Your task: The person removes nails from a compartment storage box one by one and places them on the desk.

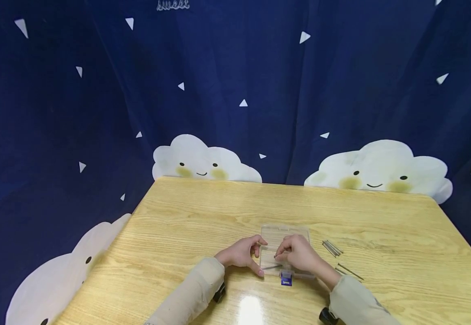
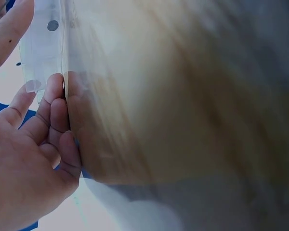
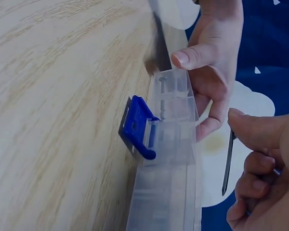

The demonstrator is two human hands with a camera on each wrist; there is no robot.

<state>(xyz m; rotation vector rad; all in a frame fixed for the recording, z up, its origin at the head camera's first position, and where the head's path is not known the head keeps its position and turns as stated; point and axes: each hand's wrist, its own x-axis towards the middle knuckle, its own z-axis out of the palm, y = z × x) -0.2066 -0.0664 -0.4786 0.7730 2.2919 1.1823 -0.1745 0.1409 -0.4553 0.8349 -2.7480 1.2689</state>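
A clear plastic box [image 1: 271, 234] with a blue latch [image 3: 135, 126] at its front lies on the table. My left hand [image 1: 241, 253] is at the box's left end, thumb by the front corner and fingers spread along the side. Above the box, my right hand [image 1: 298, 253] pinches a nail [image 3: 228, 168] between thumb and fingers; in the right wrist view its point hangs downward. Another nail [image 3: 163, 94] lies inside the box along the front wall, seen through the plastic.
Several loose nails [image 1: 332, 248] lie together right of the box, and more nails [image 1: 350, 271] lie nearer the right forearm. The wooden table [image 1: 187, 216] reaches back to a dark blue curtain [image 1: 219, 108] printed with clouds.
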